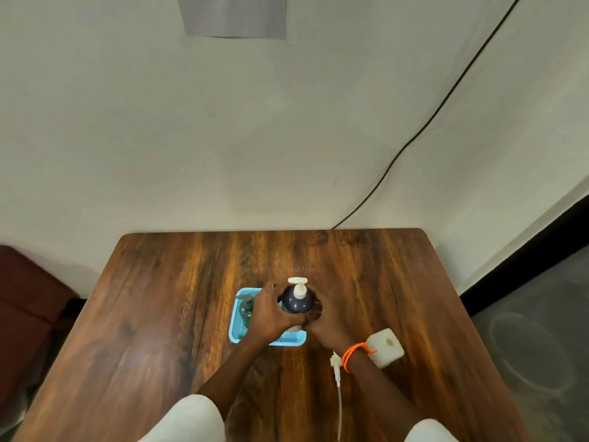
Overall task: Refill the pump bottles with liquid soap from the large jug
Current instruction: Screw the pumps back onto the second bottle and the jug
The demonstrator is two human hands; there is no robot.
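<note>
Both hands are wrapped round a dark blue pump bottle (297,302) that stands upright with its white pump head (298,287) pointing away from the person. The left hand (271,311) grips the bottle's left side, its fingers curled round the body and the fingertips reaching toward the far side. The right hand (325,317) grips the opposite side, fingers likewise curled against the bottle (this hand is dark against the wood, so the single fingers are hard to tell apart). The two thumbs meet, or nearly meet, at the near side of the bottle, so the bottle sits between the palms, its shoulder and pump rising above the fingers.

Just beyond the left hand's knuckles, to their left, a second pump bottle (246,309), clear and greenish, stands in a light blue basket (237,334). The dark bottle's base is hidden by the hands, so I cannot tell whether it rests in the basket or is held above it.

Near the right wrist, which wears an orange band (352,355), a pale block-shaped object (387,346) lies on the wooden table (159,314). A white pump with its tube (337,374) lies on the table between the two forearms, well back from the fingers.
</note>
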